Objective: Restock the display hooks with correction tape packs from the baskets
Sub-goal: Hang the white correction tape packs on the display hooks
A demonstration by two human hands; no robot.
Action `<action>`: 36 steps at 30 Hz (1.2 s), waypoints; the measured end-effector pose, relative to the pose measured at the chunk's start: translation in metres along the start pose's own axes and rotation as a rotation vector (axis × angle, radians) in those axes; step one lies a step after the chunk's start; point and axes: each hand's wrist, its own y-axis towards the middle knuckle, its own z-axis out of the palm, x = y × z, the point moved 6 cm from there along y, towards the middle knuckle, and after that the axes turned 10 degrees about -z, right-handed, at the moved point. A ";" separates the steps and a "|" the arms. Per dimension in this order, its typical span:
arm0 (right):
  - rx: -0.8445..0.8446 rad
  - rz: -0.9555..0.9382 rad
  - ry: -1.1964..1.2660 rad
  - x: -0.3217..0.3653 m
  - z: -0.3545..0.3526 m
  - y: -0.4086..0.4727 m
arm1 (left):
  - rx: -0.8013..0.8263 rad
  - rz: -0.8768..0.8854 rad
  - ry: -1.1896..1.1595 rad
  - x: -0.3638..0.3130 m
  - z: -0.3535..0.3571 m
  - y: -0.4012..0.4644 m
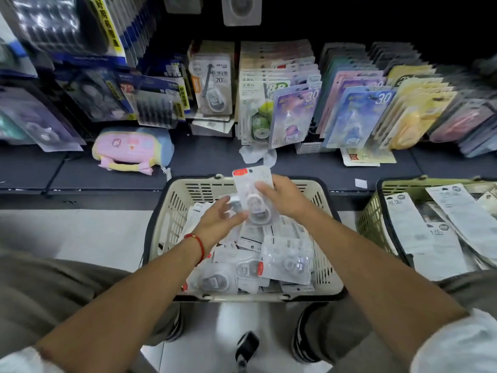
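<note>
Holding a clear plastic correction tape pack (254, 195) above the cream slatted plastic basket (172, 208), the right hand (282, 196) pinches it; the left hand (216, 223), fingers relaxed, touches its lower edge.

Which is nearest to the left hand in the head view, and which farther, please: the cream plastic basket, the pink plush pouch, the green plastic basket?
From the left hand:
1. Cream plastic basket, directly beneath it.
2. Pink plush pouch, up-left on the shelf.
3. Green plastic basket, far right.
</note>
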 end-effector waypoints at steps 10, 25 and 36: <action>0.594 0.272 -0.757 -0.088 0.024 -0.068 | -0.090 -0.193 -0.161 0.037 -0.037 0.007; -0.047 0.228 -0.103 -0.048 -0.006 -0.036 | 0.014 -0.277 -0.299 0.030 -0.015 0.000; 0.236 0.259 -0.279 -0.063 0.038 -0.043 | 0.130 -0.297 -0.586 0.037 -0.010 -0.003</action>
